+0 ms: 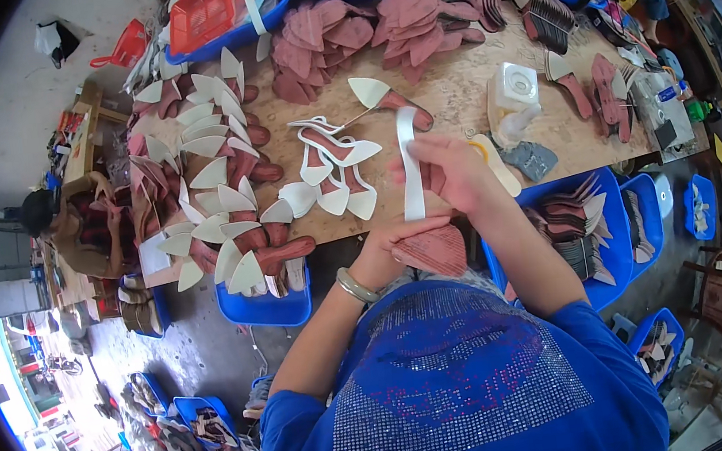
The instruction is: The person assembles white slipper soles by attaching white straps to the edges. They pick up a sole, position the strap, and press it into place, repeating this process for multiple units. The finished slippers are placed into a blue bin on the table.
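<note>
My left hand (382, 254) is closed around a reddish-brown shoe insole (435, 253), its broad striped end resting near my body. Upright above it stands a long white strip (412, 184), its lower end reaching the insole by my left fingers. The fingers of my right hand (455, 172) close on the strip's right side. Just beyond them lies another insole (408, 109) with a white pointed toe. Left of the strip are several white looped strap pieces (339, 152) with pointed toe parts. A cream sole-shaped piece (497, 170) lies beside my right wrist.
Rows of white-toed insoles (228, 151) cover the table's left. Stacks of reddish insoles (318, 43) lie at the back. A white square container (514, 88) and a grey cloth (532, 160) sit on the right. Blue bins (585, 276) stand below. Another person (80, 222) works far left.
</note>
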